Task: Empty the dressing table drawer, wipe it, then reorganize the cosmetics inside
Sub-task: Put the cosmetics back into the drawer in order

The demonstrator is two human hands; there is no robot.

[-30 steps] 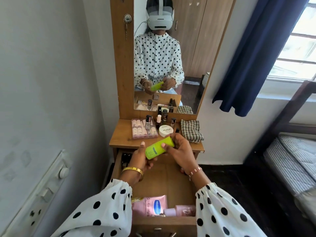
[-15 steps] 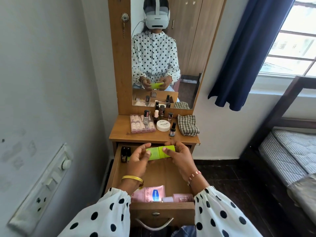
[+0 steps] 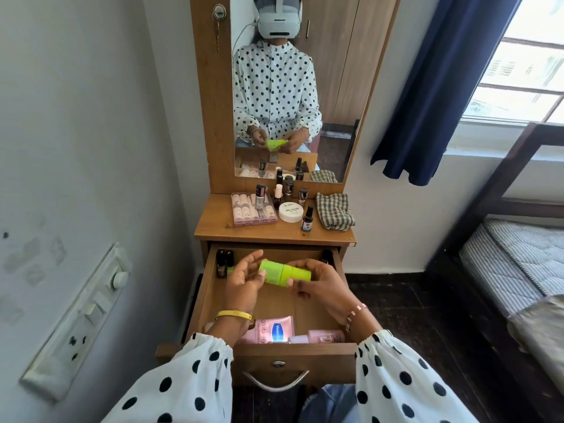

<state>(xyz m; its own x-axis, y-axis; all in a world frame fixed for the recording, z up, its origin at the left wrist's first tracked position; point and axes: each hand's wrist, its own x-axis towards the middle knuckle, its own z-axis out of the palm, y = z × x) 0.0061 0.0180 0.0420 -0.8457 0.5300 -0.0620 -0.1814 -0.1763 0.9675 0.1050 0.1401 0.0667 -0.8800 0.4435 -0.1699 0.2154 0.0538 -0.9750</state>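
- Both hands are down over the open wooden drawer (image 3: 210, 288) now — a second ago they held the lime-green plastic tube (image 3: 282, 271) up at tabletop height, tilted; it has since dropped and swung level, lying crossways above the drawer's back half.
- The left hand (image 3: 244, 280) pinches the tube's left end, thumb on its front and fingers splayed behind, while the right hand (image 3: 320, 285) curls round the capped right end. So both hands are closed on the one tube, neither free.
- What that means: this reads as the restocking stage, and the tube looks to be next in. I judge it is about to be laid down, though it is not yet touching the drawer floor as far as I can tell.
- Already inside: a pink squeeze tube with a blue label (image 3: 274, 329) and a pale pink bottle (image 3: 323, 335) lying at the front edge, plus small dark bottles (image 3: 224, 262) standing in the far left corner.
- Waiting on the dressing tabletop (image 3: 213, 230): a clear case of pink-beige sticks (image 3: 251, 212), a round white jar (image 3: 290, 212), several nail polish bottles (image 3: 288, 189) and a crumpled checked cloth (image 3: 334, 210) — plenty left to put away.
- The drawer's middle is bare wood, so there is room to set the tube flat without knocking the corner bottles.
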